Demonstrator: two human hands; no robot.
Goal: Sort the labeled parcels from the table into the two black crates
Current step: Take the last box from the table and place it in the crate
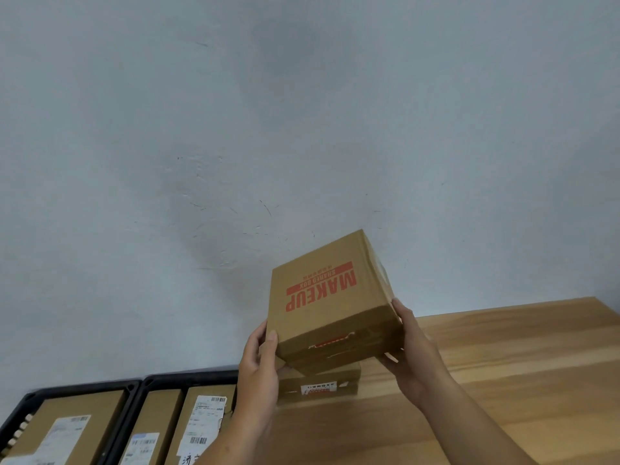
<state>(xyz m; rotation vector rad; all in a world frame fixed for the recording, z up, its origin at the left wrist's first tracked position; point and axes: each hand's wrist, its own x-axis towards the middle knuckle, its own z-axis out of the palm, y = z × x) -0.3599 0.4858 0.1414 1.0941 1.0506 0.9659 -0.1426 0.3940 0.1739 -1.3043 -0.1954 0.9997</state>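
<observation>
This looks like a plain parcel-sorting room, a small depot or back room rather than a home. A bare, scuffed pale wall [302, 129] fills the view from 9 through 12 to 3 o'clock. At 4 o'clock lies a plain wooden table [503, 364]. At 7 o'clock a left crate [30, 397] and a right crate [188, 377], both black, stand side by side. They hold brown cardboard parcels [84, 407] with white barcoded shipping labels [208, 411]. At 6 o'clock a box [325, 297] printed MAKEUP SHARED BOX is held above another labelled parcel [318, 385] on the table.
</observation>
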